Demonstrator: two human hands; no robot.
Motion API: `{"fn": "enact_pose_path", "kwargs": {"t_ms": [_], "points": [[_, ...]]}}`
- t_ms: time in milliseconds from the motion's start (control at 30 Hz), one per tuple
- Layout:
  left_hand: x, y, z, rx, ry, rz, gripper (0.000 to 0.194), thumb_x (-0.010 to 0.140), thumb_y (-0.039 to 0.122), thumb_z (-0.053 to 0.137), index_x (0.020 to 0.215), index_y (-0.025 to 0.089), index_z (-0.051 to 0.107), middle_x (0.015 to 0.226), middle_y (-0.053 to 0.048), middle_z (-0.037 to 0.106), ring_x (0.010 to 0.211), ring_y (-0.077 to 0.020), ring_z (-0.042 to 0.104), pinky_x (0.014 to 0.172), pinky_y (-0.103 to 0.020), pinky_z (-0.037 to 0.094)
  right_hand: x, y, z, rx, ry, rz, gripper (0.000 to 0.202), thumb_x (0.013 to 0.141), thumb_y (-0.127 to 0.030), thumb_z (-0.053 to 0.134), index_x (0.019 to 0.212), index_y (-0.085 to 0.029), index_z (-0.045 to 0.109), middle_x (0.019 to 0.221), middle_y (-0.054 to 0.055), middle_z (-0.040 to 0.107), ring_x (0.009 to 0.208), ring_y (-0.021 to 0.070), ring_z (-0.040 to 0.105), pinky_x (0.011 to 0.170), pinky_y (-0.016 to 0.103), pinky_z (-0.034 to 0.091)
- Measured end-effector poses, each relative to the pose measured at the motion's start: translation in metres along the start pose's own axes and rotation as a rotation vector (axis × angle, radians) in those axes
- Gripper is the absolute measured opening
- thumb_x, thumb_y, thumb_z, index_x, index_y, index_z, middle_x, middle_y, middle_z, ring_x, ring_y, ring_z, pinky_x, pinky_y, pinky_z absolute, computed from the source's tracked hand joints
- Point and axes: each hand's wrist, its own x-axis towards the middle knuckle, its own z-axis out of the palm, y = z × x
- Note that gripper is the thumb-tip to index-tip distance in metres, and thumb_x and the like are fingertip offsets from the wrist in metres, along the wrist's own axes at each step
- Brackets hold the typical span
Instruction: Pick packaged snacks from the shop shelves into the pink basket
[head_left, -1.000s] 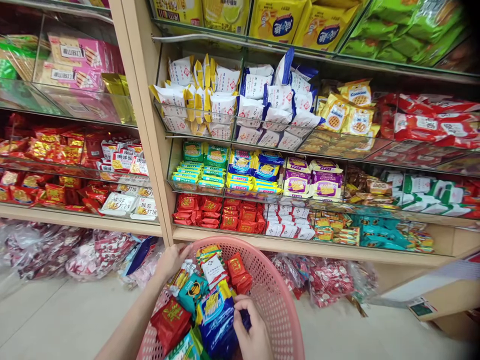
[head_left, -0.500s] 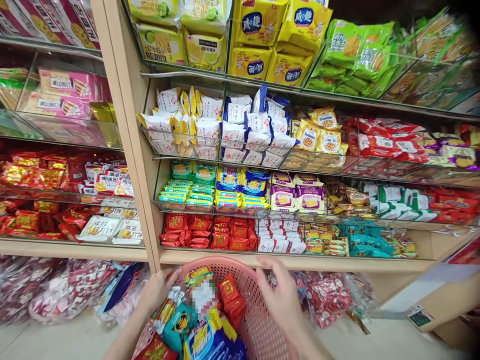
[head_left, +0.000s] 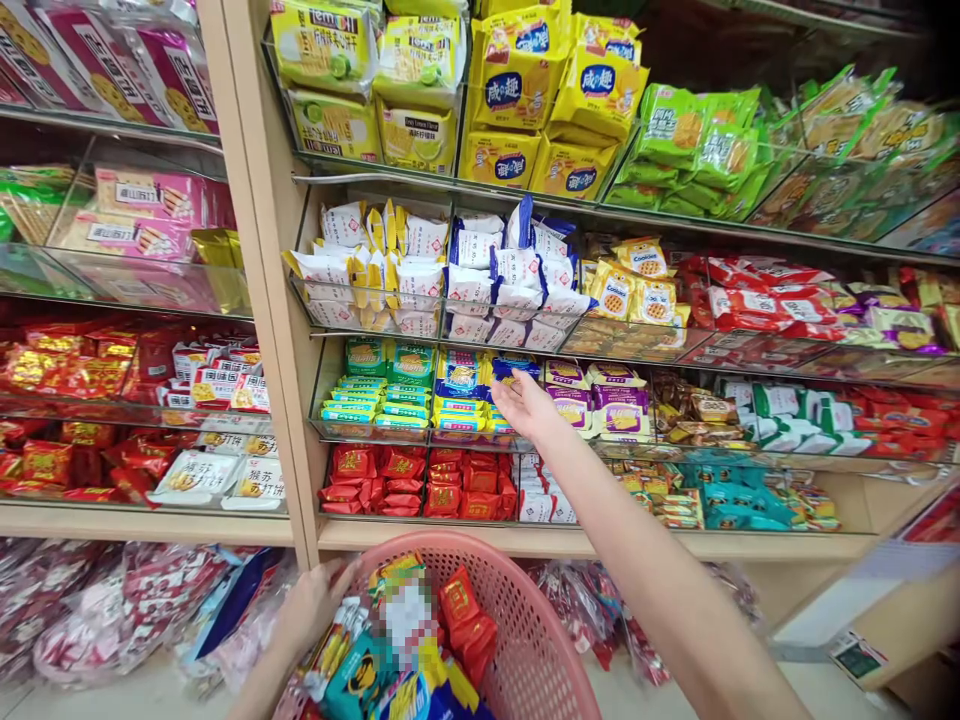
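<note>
A pink perforated basket [head_left: 544,625] stands below the shelves, with red, teal, blue and yellow snack packets inside. My left hand [head_left: 319,600] grips its left rim, fingers curled over the edge. My right hand [head_left: 525,405] is stretched out at the shelf, palm partly up, fingers apart and holding nothing. Its fingertips are at the blue-and-yellow packets [head_left: 461,375]; whether they touch is unclear. Purple-and-cream packets [head_left: 621,405] lie just right of the hand. Green packets [head_left: 367,358] fill the compartment to the left, and red packets [head_left: 480,478] sit in the row below.
Glass dividers and front lips edge the shelf rows. A wooden upright [head_left: 259,280] separates the two shelf units. Yellow packets [head_left: 517,75] fill the upper row. Plastic-wrapped bundles [head_left: 154,600] lie under the bottom board, and a cardboard box [head_left: 874,640] is at the lower right.
My right hand has moved from beside the basket's right rim up and forward to the blue-and-yellow packets. The left hand still grips the rim. The view has shifted slightly.
</note>
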Motion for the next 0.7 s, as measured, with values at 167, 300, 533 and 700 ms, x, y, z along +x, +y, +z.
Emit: {"fn": "enact_pose_path", "kwargs": {"t_ms": [167,300,533,700], "points": [[0.001,-0.003,0.002,-0.001,0.016,0.006,0.046,0.09,0.051,0.029,0.076,0.022,0.062,0.073,-0.008,0.072,0.082,-0.0212,0.07,0.065,-0.021,0.042,0.013,0.004,0.015,-0.001,0.07,-0.044,0.016,0.089,-0.029,0.054,0.084,-0.015,0.049,0.067,-0.001,0.058,0.053,0.0061,0.06,0.051,0.014,0.055],[0.0,-0.004,0.003,0.014,0.026,-0.004,0.046,0.09,0.05,0.028,0.073,0.022,0.06,0.072,-0.008,0.071,0.074,-0.0197,0.069,0.061,-0.021,0.041,0.018,0.002,0.021,-0.026,0.142,-0.085,0.018,0.088,-0.029,0.056,0.08,-0.014,0.049,0.06,-0.001,0.058,0.044,0.0055,0.055,0.041,0.012,0.05],[0.0,-0.002,0.004,0.028,0.035,-0.003,0.045,0.091,0.048,0.029,0.069,0.022,0.058,0.069,-0.007,0.07,0.072,-0.0187,0.068,0.059,-0.021,0.038,0.024,-0.001,0.024,-0.073,0.215,-0.133,0.02,0.087,-0.031,0.056,0.083,-0.013,0.05,0.05,-0.001,0.059,0.037,0.0058,0.052,0.037,0.012,0.048],[-0.002,-0.002,0.003,-0.006,0.04,0.002,0.043,0.091,0.047,0.029,0.07,0.022,0.058,0.068,-0.006,0.07,0.071,-0.0181,0.068,0.06,-0.021,0.038,0.029,0.0,0.025,-0.111,0.222,-0.143,0.022,0.087,-0.033,0.056,0.087,-0.012,0.052,0.046,-0.001,0.059,0.032,0.0066,0.049,0.033,0.012,0.045]]}}
